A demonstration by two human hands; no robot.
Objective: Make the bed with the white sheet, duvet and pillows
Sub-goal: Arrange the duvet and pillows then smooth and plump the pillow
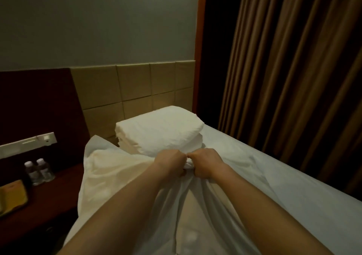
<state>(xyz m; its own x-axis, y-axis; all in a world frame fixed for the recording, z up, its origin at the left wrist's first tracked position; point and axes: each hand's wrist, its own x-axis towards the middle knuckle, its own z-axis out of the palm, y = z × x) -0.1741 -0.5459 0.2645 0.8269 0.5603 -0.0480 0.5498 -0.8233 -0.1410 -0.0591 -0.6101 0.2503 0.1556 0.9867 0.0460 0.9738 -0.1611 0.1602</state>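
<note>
A bunched edge of white cloth (137, 178) is gripped by both hands, the left hand (169, 161) and the right hand (205, 165) held knuckle to knuckle just in front of the pillows (159, 132), which are stacked at the head of the bed against the headboard (135, 86). The fingers of each hand are curled tight round the gathered fabric; the fingertips are hidden in the folds. The cloth is lifted off the mattress and hangs in loose drapes below the wrists, while the sheet (274, 176) on the right is seen lying flat. The step in hand is judged to be spreading the duvet or its cover; which one is held cannot be told. Next, the hands would probably need to be drawn apart along the edge and the cloth shaken flat.
</note>
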